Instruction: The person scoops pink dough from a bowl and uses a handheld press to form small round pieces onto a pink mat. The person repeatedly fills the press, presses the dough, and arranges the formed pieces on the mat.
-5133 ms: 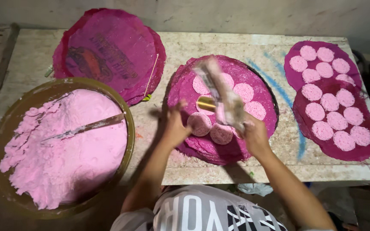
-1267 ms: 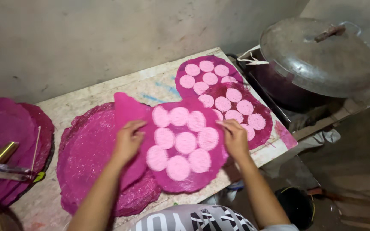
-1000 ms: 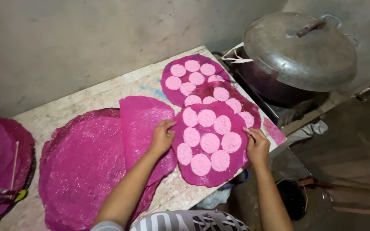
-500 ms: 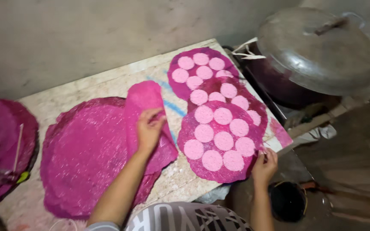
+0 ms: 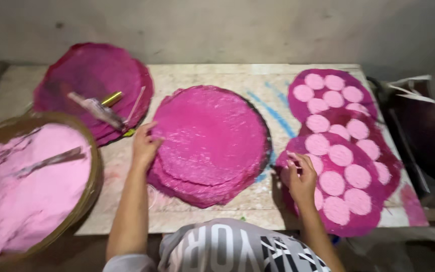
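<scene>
Stacks of magenta round mats [image 5: 210, 143] lie at the centre of the frame on our desk [image 5: 217, 75]. Our left hand [image 5: 144, 146] rests on the stack's left rim, fingers loosely curled on the edge. Our right hand [image 5: 302, 176] sits at lower right — fingers bent, touching the near edge of the filled mat [image 5: 346, 186] with its pink discs [image 5: 357, 176]. At lower left lies the basket of pink powder [image 5: 26, 186].
</scene>
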